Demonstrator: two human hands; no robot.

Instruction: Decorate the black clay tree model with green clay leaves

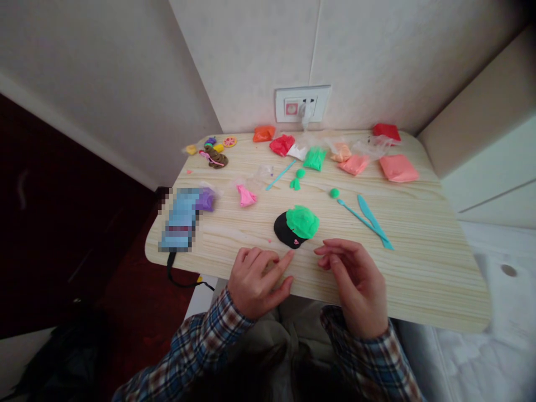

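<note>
Two hands (254, 281) near one cap (299, 224); three blue tools (371, 214).

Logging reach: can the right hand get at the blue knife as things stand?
Probably yes: nothing seems to stand between the right hand and the blue knife. A blue stick meets the knife's near end, though, so might get nudged.

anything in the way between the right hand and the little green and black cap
Nothing visible: only tabletop shows between the right hand and the cap. The left hand is near the black brim, but to one side of that gap.
</note>
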